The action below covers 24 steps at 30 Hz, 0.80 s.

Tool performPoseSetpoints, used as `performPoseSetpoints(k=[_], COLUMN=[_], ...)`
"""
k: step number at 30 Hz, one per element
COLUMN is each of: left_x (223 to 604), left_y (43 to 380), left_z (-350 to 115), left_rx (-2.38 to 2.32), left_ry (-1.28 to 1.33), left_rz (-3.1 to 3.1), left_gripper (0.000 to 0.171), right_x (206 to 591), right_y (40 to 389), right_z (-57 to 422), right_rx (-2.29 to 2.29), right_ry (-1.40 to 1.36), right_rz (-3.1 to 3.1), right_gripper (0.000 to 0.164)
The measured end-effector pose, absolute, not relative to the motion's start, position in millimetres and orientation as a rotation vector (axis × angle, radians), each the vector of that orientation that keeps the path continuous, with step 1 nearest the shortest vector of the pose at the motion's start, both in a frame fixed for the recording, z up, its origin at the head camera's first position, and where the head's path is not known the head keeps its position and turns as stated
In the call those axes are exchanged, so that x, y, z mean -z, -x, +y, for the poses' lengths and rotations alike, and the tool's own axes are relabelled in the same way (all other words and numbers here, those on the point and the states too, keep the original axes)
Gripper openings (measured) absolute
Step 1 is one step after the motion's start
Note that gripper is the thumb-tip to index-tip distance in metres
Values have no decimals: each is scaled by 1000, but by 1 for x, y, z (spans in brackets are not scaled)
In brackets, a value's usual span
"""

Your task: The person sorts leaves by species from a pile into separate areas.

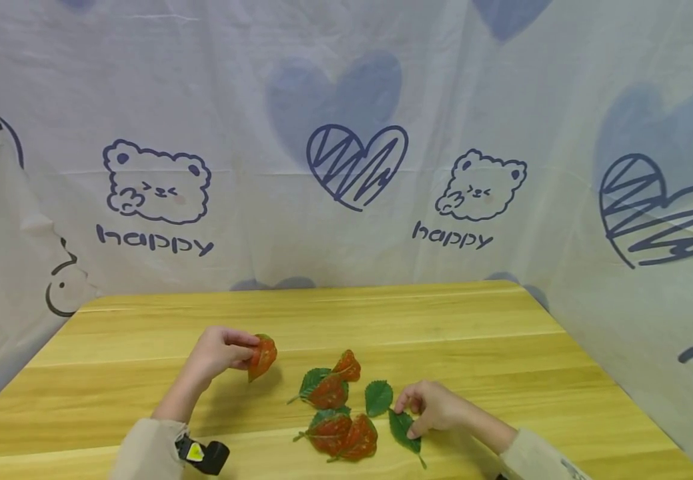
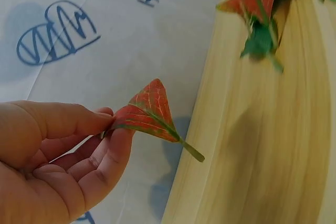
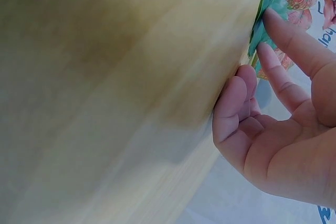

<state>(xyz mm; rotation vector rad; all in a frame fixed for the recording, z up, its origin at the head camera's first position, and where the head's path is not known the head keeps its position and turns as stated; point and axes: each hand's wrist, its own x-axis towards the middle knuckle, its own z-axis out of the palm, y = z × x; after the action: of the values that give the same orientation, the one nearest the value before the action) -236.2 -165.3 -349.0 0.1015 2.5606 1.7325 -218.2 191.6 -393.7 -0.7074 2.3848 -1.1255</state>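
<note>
My left hand [image 1: 220,353] pinches a red leaf [image 1: 263,357] between thumb and fingers, held above the table's left part. In the left wrist view that red leaf [image 2: 152,114] is folded, with its short green stem pointing away from the hand. On the right, my hand [image 1: 433,407] has thumb and index finger on a dark green leaf [image 1: 404,429] at the tabletop; its other fingers curl beneath. Just left of it lies another green leaf [image 1: 379,398]. Several red leaves [image 1: 360,438] lie in a loose group between the hands, some over green ones [image 1: 315,381].
The wood-grain table [image 1: 472,320] spreads under both hands. Behind it and at the sides hangs a pale cloth [image 1: 250,220] printed with hearts, bears and the word "happy". A dark strap with a small device [image 1: 202,455] sits on the left wrist.
</note>
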Motion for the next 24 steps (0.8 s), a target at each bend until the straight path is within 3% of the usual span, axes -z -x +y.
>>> performPoseSetpoints(k=[24], left_x=[366], left_y=[244], left_z=[-203], left_rx=[-1638], left_ry=[10], left_rz=[2597], left_gripper=[22], right_x=[392], right_y=[217], right_z=[191], right_rx=[1098], right_ry=[712], right_rz=[2395], right_gripper=[27])
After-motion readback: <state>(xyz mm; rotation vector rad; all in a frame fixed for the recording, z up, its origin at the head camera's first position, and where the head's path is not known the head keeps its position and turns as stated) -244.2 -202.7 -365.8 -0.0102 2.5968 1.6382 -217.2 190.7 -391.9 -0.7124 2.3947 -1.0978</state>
